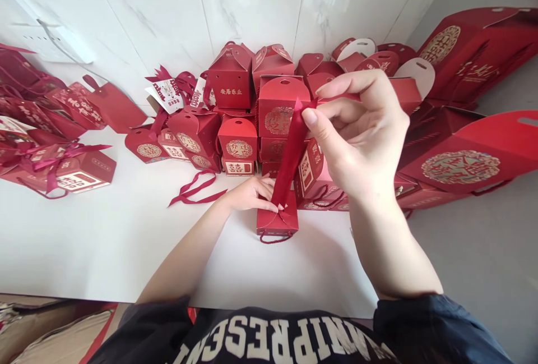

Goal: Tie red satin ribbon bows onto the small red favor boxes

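Note:
A small dark red gift box (269, 222) with a twisted cord loop on its near side stands on the white table in front of me. From its folded top a wide red ribbon (289, 153) rises, stretched upward. My right hand (363, 128) pinches the ribbon's upper end between thumb and forefinger, well above the box. Low down, my left hand (252, 193) rests at the box top, with its thumb and fingers closed around the ribbon's foot; some of its fingertips are hidden behind the ribbon.
Stacked red gift boxes (233, 81) line the tiled wall. Larger red boxes (462, 167) crowd the right side. A loose ribbon (197, 193) lies on the table (138, 229) to my left. Ribbon-tied boxes (79, 165) and red bags (115, 106) stand farther left, below a wall socket.

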The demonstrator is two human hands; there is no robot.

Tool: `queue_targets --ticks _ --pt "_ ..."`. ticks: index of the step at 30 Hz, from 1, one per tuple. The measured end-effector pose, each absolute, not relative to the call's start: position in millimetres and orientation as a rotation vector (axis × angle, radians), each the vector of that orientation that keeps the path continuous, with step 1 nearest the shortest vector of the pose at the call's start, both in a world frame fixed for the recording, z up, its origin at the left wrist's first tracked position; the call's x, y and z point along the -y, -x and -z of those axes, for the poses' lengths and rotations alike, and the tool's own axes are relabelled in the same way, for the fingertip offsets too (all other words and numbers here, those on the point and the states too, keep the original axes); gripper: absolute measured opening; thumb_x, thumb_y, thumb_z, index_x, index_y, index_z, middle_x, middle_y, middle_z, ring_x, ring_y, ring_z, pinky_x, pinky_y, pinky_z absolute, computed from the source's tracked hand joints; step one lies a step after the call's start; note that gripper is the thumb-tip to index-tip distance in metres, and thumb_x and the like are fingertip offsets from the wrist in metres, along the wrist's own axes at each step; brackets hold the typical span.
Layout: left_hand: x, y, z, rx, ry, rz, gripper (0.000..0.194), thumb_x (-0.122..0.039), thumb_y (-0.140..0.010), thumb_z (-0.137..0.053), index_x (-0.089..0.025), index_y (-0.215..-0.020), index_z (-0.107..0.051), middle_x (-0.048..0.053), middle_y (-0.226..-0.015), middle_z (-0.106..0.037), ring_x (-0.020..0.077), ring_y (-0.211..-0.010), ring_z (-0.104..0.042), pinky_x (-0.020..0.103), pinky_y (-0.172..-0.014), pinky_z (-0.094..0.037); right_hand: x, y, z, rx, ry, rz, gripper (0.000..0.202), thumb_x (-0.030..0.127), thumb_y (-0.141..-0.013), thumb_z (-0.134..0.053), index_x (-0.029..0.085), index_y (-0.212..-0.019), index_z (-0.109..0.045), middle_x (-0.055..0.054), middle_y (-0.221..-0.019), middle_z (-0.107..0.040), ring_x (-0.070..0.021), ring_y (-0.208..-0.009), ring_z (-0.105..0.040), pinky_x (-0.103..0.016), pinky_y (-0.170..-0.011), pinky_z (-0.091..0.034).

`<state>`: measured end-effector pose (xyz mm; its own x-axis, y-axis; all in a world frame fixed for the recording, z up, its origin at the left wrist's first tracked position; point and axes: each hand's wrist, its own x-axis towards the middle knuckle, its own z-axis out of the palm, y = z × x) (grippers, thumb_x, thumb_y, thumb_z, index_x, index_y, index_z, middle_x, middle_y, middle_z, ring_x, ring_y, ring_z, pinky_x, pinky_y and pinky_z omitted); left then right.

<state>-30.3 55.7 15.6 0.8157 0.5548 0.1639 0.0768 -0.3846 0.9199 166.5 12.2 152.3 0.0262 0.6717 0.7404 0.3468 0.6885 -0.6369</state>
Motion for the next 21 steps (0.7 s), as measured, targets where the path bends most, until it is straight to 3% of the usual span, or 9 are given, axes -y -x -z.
queue_targets --ticks 5,10,14,19,21 --pt "-53.6 27.0 -5.6 -0.458 -1.898 -0.583 0.014 -0.03 -0.074 -0.08 -0.022 -0.085 -0.081 0.009 -0.091 -0.078 0.023 -0.105 -0.065 0.038 -0.102 -0.046 -9.5 -169.2 -152.0 1.561 0.866 -0.322 0.018 0.037 -0.093 -0.061 0.031 -0.109 -0.055 0.002 -0.08 -0.072 -0.0175 -0.077 -0.072 -0.031 -0.059 -0.054" --pt "-48.2 25.4 -7.1 -0.463 -1.909 -0.56 0.016 -0.03 -0.075 -0.079 -0.023 -0.09 -0.081 0.009 -0.105 -0.077 0.0229 -0.108 -0.063 0.038 -0.103 -0.045 -4.5 -169.2 -153.8 1.541 0.887 -0.31 0.015 0.034 -0.091 -0.063 0.03 -0.104 -0.057 0.002 -0.078 -0.071 -0.0178 -0.077 -0.071 -0.031 -0.059 -0.054" --pt "-46.1 24.2 -3.8 -0.486 -1.915 -0.57 0.018 -0.034 -0.075 -0.079 -0.023 -0.089 -0.081 0.009 -0.097 -0.078 0.0235 -0.105 -0.063 0.038 -0.101 -0.044 3.2 -166.4 -156.7 1.498 0.909 -0.26 0.016 0.033 -0.09 -0.065 0.03 -0.104 -0.057 0.001 -0.079 -0.071 -0.0176 -0.075 -0.071 -0.031 -0.059 -0.055" --pt "-45.8 28.7 -2.6 -0.517 -1.9 -0.547 0.023 -0.037 -0.088 -0.066 -0.023 -0.1 -0.079 0.009 -0.104 -0.076 0.0225 -0.113 -0.057 0.036 -0.102 -0.042 19.2 -165.2 -157.8 1.43 0.897 -0.219 0.018 0.031 -0.088 -0.068 0.028 -0.104 -0.059 0.003 -0.073 -0.068 -0.0184 -0.076 -0.072 -0.03 -0.061 -0.059" --pt "-46.5 31.0 -1.8 -0.521 -1.874 -0.546 0.023 -0.038 -0.086 -0.068 -0.022 -0.097 -0.08 0.009 -0.1 -0.077 0.0226 -0.112 -0.056 0.037 -0.102 -0.042 25.7 -165.6 -157.2 1.404 0.884 -0.215 0.019 0.027 -0.087 -0.069 0.029 -0.103 -0.059 0.003 -0.071 -0.068 -0.019 -0.076 -0.073 -0.03 -0.061 -0.059"
